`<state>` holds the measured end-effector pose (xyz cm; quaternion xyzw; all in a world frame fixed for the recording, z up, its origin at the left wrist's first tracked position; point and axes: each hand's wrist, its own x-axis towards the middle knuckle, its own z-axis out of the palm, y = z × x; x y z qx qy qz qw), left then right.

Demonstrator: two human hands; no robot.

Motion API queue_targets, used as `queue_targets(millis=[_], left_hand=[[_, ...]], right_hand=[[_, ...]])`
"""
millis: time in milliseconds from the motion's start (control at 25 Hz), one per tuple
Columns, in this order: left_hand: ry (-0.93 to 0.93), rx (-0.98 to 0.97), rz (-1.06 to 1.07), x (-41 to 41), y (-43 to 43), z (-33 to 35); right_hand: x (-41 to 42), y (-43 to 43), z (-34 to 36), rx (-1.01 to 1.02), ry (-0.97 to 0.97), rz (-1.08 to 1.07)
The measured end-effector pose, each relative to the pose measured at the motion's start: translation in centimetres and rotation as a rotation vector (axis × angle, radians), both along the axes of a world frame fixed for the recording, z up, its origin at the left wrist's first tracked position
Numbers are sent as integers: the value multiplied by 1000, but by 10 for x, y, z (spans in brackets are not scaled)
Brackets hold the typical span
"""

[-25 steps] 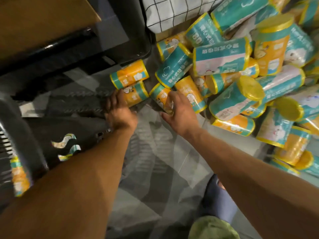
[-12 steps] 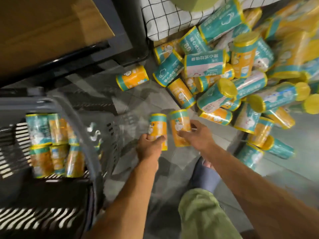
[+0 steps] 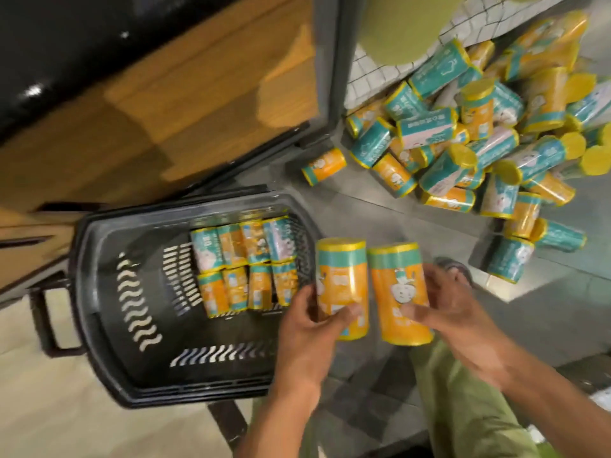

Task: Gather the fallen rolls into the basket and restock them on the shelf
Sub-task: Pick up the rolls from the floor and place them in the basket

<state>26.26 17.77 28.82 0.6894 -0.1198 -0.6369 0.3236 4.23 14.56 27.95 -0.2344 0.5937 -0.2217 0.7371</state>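
My left hand point(image 3: 309, 320) grips an orange-and-teal roll point(image 3: 342, 282), held upright just right of the basket's rim. My right hand point(image 3: 453, 312) holds a second orange roll point(image 3: 398, 292) beside it. The two rolls are side by side above the floor. The black plastic basket point(image 3: 109, 292) stands on the floor at the left, with several rolls point(image 3: 244, 262) laid in two rows at its far end. A heap of fallen rolls point(image 3: 469, 150) lies on the grey floor at the upper right, one stray roll point(image 3: 324, 166) apart from it.
A wooden shelf board point(image 3: 185, 104) with a dark metal frame post point(image 3: 330, 61) runs along the top left. A grid-patterned white bag point(image 3: 373, 74) sits behind the heap. My green trouser leg point(image 3: 463, 401) is below my right hand. The basket's handle point(image 3: 46, 322) sticks out left.
Both hands picked one roll each from the floor near the heap and carried them left and toward me, up to the basket's right rim. The view swung left onto the basket.
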Motion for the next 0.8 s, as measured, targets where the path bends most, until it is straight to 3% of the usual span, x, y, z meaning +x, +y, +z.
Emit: queue_targets(millis=[160,320,400,480,560,680,800], left_hand=[[-201,131,-21,138,25,-14],[-453,220,-88,235,28,-77],[-570,164,-64,264,28,-110],[-622,148,-17,278,27,-124],[-706,157,-124,275,29,-123],[-792,-53,-303,232,31,-89],[-800,-221,-366,177,10,-53]], right_hand=[[146,2,-20,3,35,54],[258,-13,-85,-16,340,258],[290,-21,-119,-39,377,291],[302,-27,-136,-61,363,293],[297,-30,-134,-137,401,327],[263,-27,-94,-342,401,371],[199,-40,-51,-499,438,273]])
